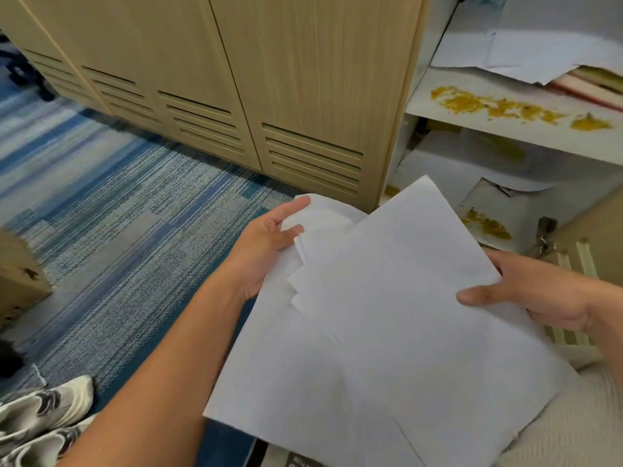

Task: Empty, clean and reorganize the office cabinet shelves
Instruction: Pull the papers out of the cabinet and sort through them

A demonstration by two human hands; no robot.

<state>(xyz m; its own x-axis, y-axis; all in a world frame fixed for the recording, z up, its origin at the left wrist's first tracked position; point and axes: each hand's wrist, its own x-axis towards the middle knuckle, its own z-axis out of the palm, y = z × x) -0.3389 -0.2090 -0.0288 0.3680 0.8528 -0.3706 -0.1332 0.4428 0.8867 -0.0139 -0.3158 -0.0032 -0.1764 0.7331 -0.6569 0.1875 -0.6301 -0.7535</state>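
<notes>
Stained cabinet shelves (505, 112) stand opened; left hand (269, 244) and right hand (539, 294) grip loose papers (387, 315) by opposite edges, likely squaring them.

white papers (387, 315), blue-striped carpet (118, 197)

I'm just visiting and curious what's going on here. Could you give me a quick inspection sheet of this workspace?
Surface: white cabinet shelf smeared with yellow-orange crumbly residue; more residue on the lower level.
Job's things: loose white paper sheets held over the lap; more papers and books on the upper shelf.
Clutter: cardboard box and sneakers on the floor.
Hands: left hand grips the sheets' left edge; right hand pinches their right edge, thumb on top.
Cables: nothing seen.
Surroundings: wooden cabinet doors with vent slots, blue striped carpet.
</notes>
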